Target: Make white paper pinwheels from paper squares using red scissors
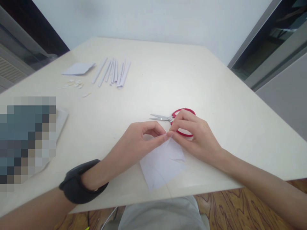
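Paper (163, 166) at the near side of the table (227, 95), in front of the person, its upper corner caught between the two hands. Left hand (144, 137): thumb and fingertips pinched on that corner. Right hand (198, 134): same pinch, thumb tip right beside the left one, the curled fingers over the red handles of the scissors (169, 118). Whether anything else sits between the tips, cannot tell; fingers hide it.

On handling: close work, so a light, even pinch seems best. Tips near each other give control; pulling them apart hard could tear so thin a sheet. One hand should anchor while the other works. The scissors, blades parted and pointing left, lie close under the right hand; sliding them aside would give the knuckles room and lessen the risk of a snag.

Look of it: white, thin, roughly four-sided, set askew, lower tip toward the table's front edge. Short slit or crease near the right side, which it is not clear. Fine dark line, probably thread (168, 188), curves across the lower part and on past the edge
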`<state>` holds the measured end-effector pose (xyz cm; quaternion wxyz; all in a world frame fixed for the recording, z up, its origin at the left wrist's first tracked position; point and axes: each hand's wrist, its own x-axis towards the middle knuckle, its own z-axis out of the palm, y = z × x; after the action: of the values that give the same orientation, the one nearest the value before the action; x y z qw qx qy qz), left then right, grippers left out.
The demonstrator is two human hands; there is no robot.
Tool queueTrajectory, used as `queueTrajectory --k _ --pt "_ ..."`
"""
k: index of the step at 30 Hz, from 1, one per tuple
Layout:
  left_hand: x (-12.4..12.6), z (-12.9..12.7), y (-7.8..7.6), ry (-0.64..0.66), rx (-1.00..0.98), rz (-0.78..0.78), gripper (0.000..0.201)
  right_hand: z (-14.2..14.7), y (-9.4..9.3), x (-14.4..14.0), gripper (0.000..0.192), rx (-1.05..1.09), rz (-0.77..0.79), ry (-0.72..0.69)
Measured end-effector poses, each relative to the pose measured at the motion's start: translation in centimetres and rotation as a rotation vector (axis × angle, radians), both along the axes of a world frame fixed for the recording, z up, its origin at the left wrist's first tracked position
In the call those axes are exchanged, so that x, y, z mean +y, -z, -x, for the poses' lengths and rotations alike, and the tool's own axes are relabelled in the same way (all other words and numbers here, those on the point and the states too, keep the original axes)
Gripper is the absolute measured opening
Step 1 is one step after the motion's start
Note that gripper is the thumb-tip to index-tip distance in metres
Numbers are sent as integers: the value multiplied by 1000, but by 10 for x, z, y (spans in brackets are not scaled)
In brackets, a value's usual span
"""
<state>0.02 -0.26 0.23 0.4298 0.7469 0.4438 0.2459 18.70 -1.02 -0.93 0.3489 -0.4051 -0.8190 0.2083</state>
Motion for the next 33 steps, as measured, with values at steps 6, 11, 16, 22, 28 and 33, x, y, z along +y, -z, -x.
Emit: queueTrajectory --k 6,11,16,22,28,33 --pt "0 1 -1 -32 12 1 15 0 -2 0 14 -9 34 21" --pt "1 0 -1 -47 -24 58 15 -1 -5 2 17 -6 78 18" --pt "1 0 -3 -58 -35 151 18 -1 -7 4 16 41 83 27" --pt "1 1 -3 -53 -46 139 19 -3 -7 3 12 49 83 15" --pt "1 1 -1 -62 -109 174 18 -4 -9 4 8 52 55 -5" --pt "2 1 1 -67 -161 203 17 -4 -9 5 5 42 61 -1"
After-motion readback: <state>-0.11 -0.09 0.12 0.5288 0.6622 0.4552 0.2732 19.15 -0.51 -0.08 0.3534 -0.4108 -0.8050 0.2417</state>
